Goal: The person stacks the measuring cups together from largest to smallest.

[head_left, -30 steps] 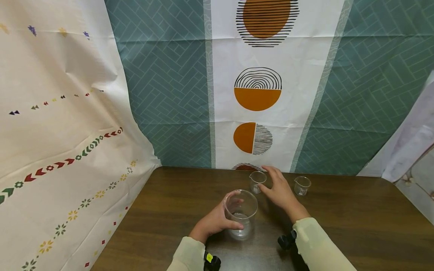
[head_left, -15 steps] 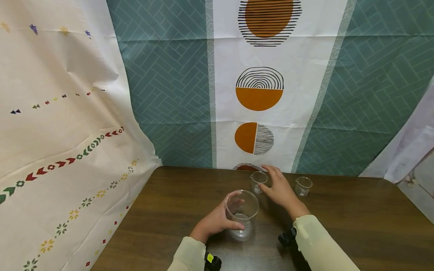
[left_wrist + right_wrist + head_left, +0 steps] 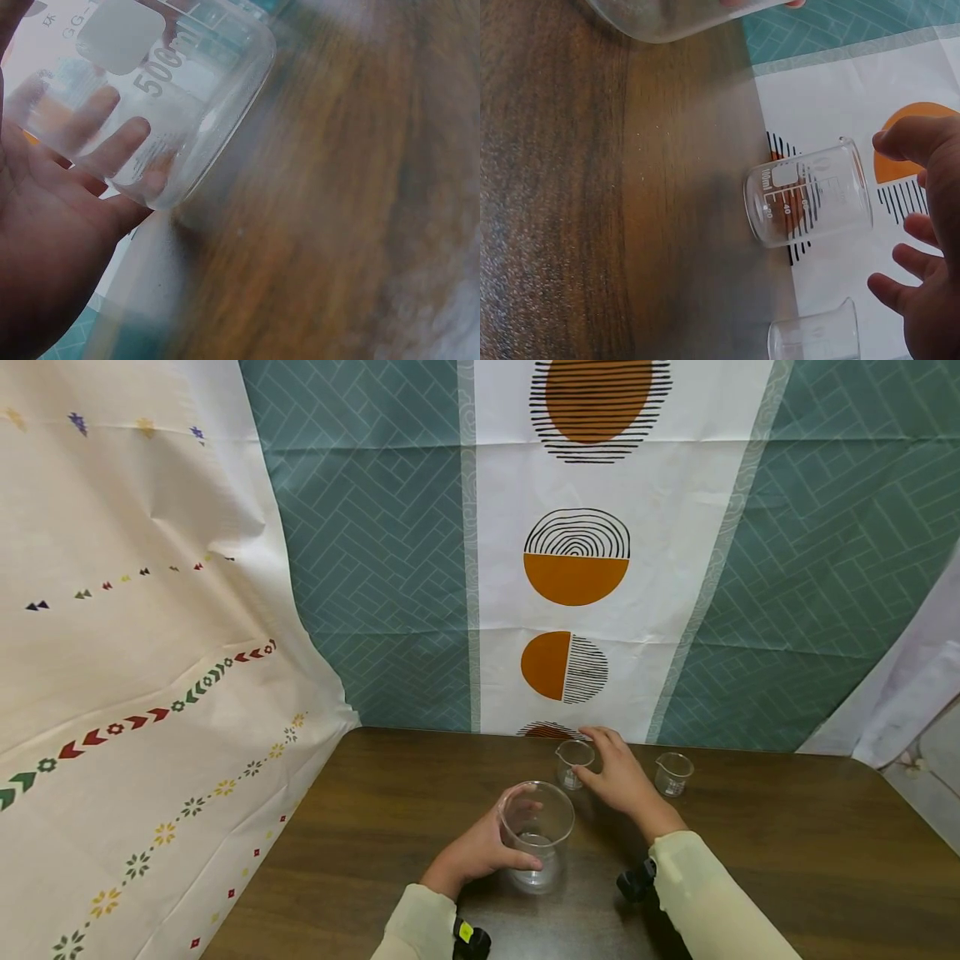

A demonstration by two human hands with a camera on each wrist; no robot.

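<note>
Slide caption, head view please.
Left hand grips a large beaker; right hand hovers by a small beaker; a second small beaker stands further right.

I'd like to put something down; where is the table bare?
The table is bare left of the left hand, as far as the cream cloth, and right of the right sleeve and right beaker, to its right edge. It is crowded mid-table, where the big beaker, right hand and middle beaker are close together.
</note>
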